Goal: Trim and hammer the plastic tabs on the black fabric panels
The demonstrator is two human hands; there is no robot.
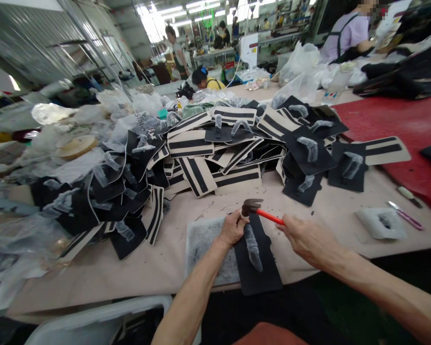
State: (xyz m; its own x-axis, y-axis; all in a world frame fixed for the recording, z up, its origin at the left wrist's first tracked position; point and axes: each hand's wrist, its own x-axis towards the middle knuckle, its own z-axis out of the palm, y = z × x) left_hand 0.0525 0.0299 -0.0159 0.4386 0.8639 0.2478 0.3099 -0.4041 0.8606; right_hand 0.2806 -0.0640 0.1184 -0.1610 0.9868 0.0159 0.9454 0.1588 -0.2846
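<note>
My right hand (300, 235) grips the red handle of a claw hammer (269, 216). The hammer's dark head is over the fingertips of my left hand (233, 229). Those fingers are pinched together at the upper end of a black panel (260, 275); what they hold is hidden behind them and the hammer head. A plastic-wrapped strap handle (252, 247) runs down the middle of the panel. The panel lies partly over a worn grey-white slab (206, 239), and its lower end reaches past the table edge.
Piled black panels (197, 143) with wrapped handles and pale striped backs spread across the table. To the right are a white box (380, 223), pink-handled scissors (405, 215) and a red sheet (391, 115). A plastic bin (104, 311) stands below left. Several people work beyond.
</note>
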